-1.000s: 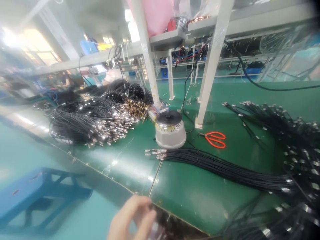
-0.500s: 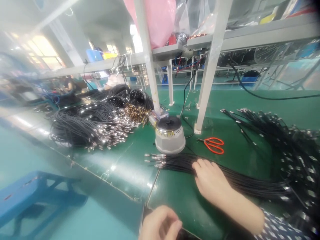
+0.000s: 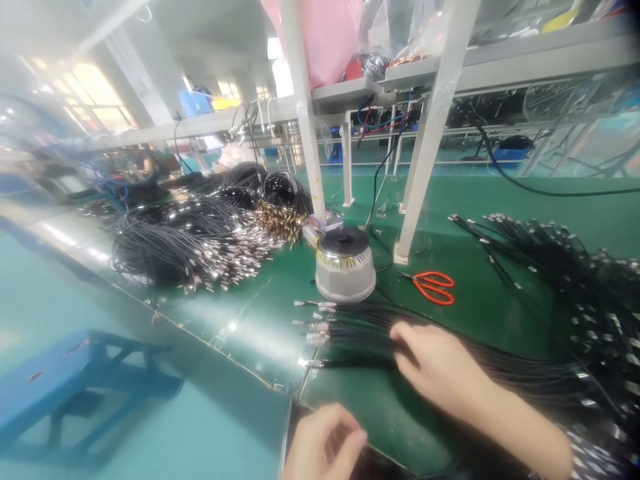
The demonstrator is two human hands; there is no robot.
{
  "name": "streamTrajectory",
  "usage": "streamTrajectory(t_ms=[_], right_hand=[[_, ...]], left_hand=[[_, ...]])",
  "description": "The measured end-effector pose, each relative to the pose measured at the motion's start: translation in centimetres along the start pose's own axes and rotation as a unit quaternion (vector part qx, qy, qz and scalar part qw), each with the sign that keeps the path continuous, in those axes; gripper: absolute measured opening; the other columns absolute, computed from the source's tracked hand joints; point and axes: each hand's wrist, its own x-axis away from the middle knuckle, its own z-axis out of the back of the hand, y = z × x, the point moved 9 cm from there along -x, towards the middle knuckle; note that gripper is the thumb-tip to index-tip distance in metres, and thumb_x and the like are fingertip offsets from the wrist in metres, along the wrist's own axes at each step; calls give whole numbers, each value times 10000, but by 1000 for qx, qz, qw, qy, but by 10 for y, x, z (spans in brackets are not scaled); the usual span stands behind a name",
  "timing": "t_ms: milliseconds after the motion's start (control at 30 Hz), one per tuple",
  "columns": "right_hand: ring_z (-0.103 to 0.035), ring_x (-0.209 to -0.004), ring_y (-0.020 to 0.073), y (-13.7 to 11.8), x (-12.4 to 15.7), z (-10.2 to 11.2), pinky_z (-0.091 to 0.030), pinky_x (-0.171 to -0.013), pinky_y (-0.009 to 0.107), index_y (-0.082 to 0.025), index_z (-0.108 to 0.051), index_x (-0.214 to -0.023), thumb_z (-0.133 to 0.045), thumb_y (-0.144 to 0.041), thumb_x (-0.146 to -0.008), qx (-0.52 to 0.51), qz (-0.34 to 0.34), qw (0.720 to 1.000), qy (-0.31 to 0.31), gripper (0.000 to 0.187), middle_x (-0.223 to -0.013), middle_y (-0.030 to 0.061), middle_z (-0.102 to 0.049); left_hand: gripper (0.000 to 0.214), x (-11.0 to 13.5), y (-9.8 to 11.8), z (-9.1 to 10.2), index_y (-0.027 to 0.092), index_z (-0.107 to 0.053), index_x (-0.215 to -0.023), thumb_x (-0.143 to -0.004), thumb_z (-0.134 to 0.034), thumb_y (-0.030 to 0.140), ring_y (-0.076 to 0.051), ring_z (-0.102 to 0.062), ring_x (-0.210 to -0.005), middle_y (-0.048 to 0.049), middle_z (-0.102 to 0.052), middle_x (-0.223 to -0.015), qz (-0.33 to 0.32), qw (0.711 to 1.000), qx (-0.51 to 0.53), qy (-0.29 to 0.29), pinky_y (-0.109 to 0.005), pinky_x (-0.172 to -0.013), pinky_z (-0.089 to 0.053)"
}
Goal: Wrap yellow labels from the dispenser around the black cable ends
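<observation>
A bundle of thin black cables (image 3: 365, 313) with metal-tipped ends lies across the green bench, its ends fanned out toward the left. My right hand (image 3: 425, 353) is over the bundle, thumb and fingers closed on a black cable (image 3: 350, 364) at its near side. This cable lies apart from the others, its bright connector (image 3: 311, 363) pointing left; the exact grip is partly hidden by the hand. Near the bench's front edge, my left hand (image 3: 325, 443) is curled, thumb and forefinger nearly meeting, and nothing shows in it.
Behind the bundle stands a round white device with a black top (image 3: 345, 267). Orange-handled scissors (image 3: 434, 288) lie to its right. Cable heaps lie at left (image 3: 165, 247) and right (image 3: 590, 287). White shelf posts (image 3: 425, 147) rise from the bench. A blue stool (image 3: 75, 373) stands on the floor.
My right hand has drawn a cable toward the near side, and the bundle's ends have spread apart. The view has shifted slightly. My left hand keeps much the same curled pose.
</observation>
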Motion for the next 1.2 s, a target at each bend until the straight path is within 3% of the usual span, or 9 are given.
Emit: streamTrajectory(t_ms=[100, 200, 267, 367, 500, 600, 833, 967, 1200], right_hand=[[-677, -766, 222, 11, 2, 13, -519, -701, 350, -177, -558, -1037, -433, -172, -892, -79, -31, 996, 11, 191, -892, 61, -708], [-688, -963, 237, 13, 6, 16, -549, -852, 384, -183, -594, -1133, -461, -214, -905, -169, -22, 985, 12, 266, -1080, 87, -712], [-650, -1083, 264, 14, 7, 16, -515, -952, 435, -172, -615, -1184, -468, -242, -922, -180, -12, 983, 20, 309, -1189, 107, -679], [-641, -1103, 269, 16, 7, 13, -508, -972, 462, -151, -604, -1215, -434, -242, -951, -180, -12, 983, 26, 327, -1221, 122, -661], [-594, -1154, 243, 12, 8, 23, -479, -1012, 442, -160, -584, -1166, -456, -227, -949, -173, 19, 981, 88, 260, -1258, 123, -621], [-641, -1015, 223, 10, 11, 30, -539, -902, 384, -175, -599, -1041, -502, -235, -940, -169, 27, 979, 110, 152, -1110, 105, -663], [-649, -959, 236, 2, 18, 48, -550, -830, 389, -151, -606, -1084, -459, -211, -969, -59, 73, 974, 208, 196, -1053, 115, -669], [-693, -863, 220, 2, 20, 48, -581, -744, 355, -157, -610, -1074, -472, -247, -976, -41, 95, 971, 217, 192, -1002, 91, -706], [-727, -761, 236, -9, 21, 35, -584, -619, 329, -71, -585, -1138, -329, -174, -1010, 38, 148, 967, 205, 305, -998, 156, -731]], left_hand=[[291, -1, 1, 1, 172, -688, -711, -748, -656, 459, -96, -440, -584, -13, -575, -613, 11, 1000, -8, 6, -180, -576, -368], [288, -1, 5, -1, 170, -687, -711, -754, -656, 452, -92, -429, -571, -6, -561, -591, 3, 1000, 9, -1, -179, -569, -356], [286, -1, 8, -2, 167, -684, -709, -760, -656, 447, -87, -417, -564, -2, -556, -583, -4, 1000, 27, -7, -175, -562, -343], [294, -1, 9, -2, 163, -678, -707, -759, -660, 452, -83, -408, -560, 3, -548, -577, -5, 999, 38, -10, -171, -553, -329], [305, -1, 8, -2, 163, -670, -697, -766, -652, 460, -81, -399, -550, 8, -532, -562, -2, 999, 35, -10, -174, -535, -309], [304, -1, 6, -3, 160, -669, -698, -776, -641, 453, -80, -405, -548, 8, -523, -553, -1, 1000, 13, -5, -177, -538, -308], [316, -2, 10, -2, 154, -681, -721, -792, -618, 455, -79, -401, -566, -3, -546, -593, -27, 999, -20, 3, -176, -561, -332], [339, -3, 11, -3, 144, -675, -736, -816, -581, 459, -77, -406, -581, -10, -567, -623, -32, 998, -51, 5, -169, -563, -332], [303, -4, 16, -2, 151, -662, -741, -835, -563, 422, -94, -471, -622, -30, -606, -678, -58, 995, -84, 18, -182, -575, -353]])
